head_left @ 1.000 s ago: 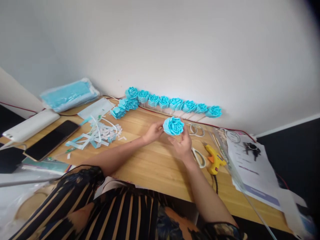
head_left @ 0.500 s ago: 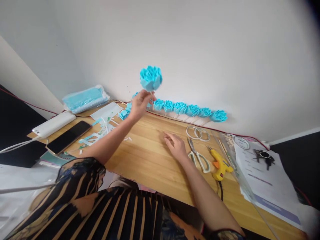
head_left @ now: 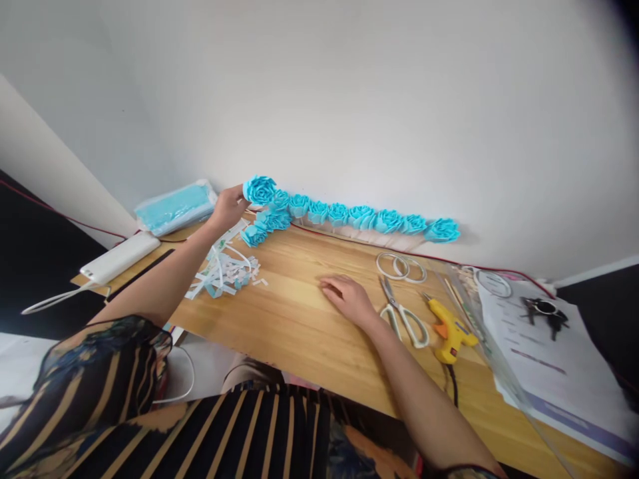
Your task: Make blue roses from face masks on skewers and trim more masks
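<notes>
Now your left hand (head_left: 229,209) pinches a flower (head_left: 260,191), tucked in behind it so the exact hold is hidden, at the left end of the row (head_left: 338,213) along the wall (head_left: 359,120). Setting it among the others seems the step in hand; that calls for a light let-go, as something so papery and ruffled would probably crush. Below the grip lie thin, tangled scraps (head_left: 227,269). Rightward, your right hand (head_left: 352,301) rests relaxed, nothing seen in it, on the grained wooden table (head_left: 284,299); past it, metal-bladed scissors (head_left: 392,301).
</notes>
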The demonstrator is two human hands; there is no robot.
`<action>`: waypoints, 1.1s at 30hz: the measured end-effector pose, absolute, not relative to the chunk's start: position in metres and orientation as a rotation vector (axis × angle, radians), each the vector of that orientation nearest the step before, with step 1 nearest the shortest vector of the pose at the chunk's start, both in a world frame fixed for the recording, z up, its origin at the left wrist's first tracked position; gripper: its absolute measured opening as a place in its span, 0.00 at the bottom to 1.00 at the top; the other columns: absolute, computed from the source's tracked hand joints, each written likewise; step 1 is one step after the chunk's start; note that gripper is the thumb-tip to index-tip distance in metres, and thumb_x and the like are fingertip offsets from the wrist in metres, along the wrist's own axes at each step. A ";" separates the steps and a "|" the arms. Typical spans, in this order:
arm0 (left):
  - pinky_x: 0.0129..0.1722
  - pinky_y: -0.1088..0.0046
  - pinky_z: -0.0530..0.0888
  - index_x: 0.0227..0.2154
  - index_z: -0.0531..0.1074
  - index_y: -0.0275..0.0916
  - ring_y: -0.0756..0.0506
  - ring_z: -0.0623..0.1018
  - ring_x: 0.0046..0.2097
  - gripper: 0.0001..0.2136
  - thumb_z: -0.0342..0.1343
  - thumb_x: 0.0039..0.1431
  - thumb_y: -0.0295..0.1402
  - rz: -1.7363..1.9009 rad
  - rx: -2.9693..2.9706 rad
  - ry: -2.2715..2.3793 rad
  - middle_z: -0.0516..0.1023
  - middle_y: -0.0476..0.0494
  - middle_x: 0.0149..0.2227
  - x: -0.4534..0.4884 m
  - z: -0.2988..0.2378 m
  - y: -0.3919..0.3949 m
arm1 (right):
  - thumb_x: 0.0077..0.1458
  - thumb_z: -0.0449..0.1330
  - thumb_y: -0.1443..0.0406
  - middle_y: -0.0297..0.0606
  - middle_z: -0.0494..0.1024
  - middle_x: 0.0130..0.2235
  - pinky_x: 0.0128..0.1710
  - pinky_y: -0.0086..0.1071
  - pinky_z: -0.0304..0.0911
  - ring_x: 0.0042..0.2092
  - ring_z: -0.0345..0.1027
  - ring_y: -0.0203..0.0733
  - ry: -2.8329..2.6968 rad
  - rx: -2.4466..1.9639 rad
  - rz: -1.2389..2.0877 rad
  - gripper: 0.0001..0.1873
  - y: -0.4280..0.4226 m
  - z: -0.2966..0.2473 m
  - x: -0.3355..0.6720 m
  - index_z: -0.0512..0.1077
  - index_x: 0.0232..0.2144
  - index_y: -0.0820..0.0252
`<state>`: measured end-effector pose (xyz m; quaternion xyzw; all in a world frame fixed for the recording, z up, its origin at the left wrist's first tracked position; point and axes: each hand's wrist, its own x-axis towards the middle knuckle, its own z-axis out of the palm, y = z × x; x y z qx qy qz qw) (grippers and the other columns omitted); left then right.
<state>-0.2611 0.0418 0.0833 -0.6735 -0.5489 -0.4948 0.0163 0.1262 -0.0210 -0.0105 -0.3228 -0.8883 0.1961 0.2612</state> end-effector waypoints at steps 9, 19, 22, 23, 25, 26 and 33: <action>0.41 0.73 0.74 0.31 0.76 0.34 0.43 0.78 0.39 0.09 0.51 0.53 0.28 -1.473 -2.089 -1.816 0.82 0.44 0.32 -0.277 0.072 0.047 | 0.64 0.58 0.65 0.41 0.84 0.47 0.51 0.42 0.70 0.49 0.77 0.47 -2.404 -0.852 0.535 0.12 -0.020 -0.011 0.127 0.77 0.48 0.55; 0.37 0.71 0.70 0.31 0.77 0.33 0.41 0.77 0.37 0.10 0.52 0.53 0.31 -1.129 -2.000 -2.094 0.83 0.39 0.33 -0.304 0.047 0.062 | 0.63 0.58 0.66 0.41 0.84 0.44 0.50 0.44 0.71 0.47 0.77 0.47 -2.406 -0.843 0.523 0.12 -0.021 -0.010 0.128 0.77 0.47 0.55; 0.37 0.71 0.69 0.30 0.77 0.34 0.41 0.77 0.36 0.10 0.51 0.54 0.31 -1.045 -2.005 -2.112 0.82 0.39 0.33 -0.308 0.038 0.068 | 0.63 0.58 0.66 0.41 0.84 0.44 0.50 0.44 0.71 0.48 0.77 0.47 -2.405 -0.840 0.518 0.12 -0.021 -0.010 0.128 0.77 0.47 0.54; 0.38 0.71 0.69 0.29 0.77 0.35 0.41 0.77 0.37 0.09 0.51 0.53 0.30 -1.029 -2.007 -2.113 0.82 0.39 0.32 -0.309 0.036 0.070 | 0.63 0.58 0.66 0.41 0.84 0.44 0.49 0.44 0.71 0.47 0.77 0.47 -2.402 -0.841 0.519 0.11 -0.021 -0.010 0.128 0.77 0.46 0.55; 0.38 0.70 0.69 0.29 0.76 0.35 0.41 0.76 0.37 0.09 0.51 0.53 0.29 -0.996 -2.013 -2.114 0.82 0.39 0.32 -0.311 0.033 0.074 | 0.63 0.58 0.66 0.42 0.84 0.44 0.49 0.44 0.71 0.47 0.77 0.47 -2.403 -0.841 0.523 0.11 -0.021 -0.010 0.127 0.77 0.46 0.56; 0.38 0.70 0.69 0.29 0.76 0.35 0.41 0.76 0.37 0.09 0.51 0.53 0.29 -0.982 -2.017 -2.114 0.82 0.39 0.32 -0.312 0.031 0.075 | 0.63 0.58 0.66 0.42 0.84 0.44 0.49 0.44 0.71 0.47 0.77 0.47 -2.404 -0.840 0.524 0.11 -0.021 -0.009 0.127 0.77 0.46 0.56; 0.41 0.69 0.69 0.32 0.77 0.35 0.39 0.77 0.40 0.10 0.50 0.55 0.30 -0.908 -2.051 -2.105 0.82 0.37 0.36 -0.316 0.027 0.087 | 0.64 0.58 0.65 0.41 0.84 0.44 0.49 0.43 0.71 0.47 0.77 0.46 -2.400 -0.832 0.531 0.11 -0.022 -0.009 0.128 0.77 0.47 0.54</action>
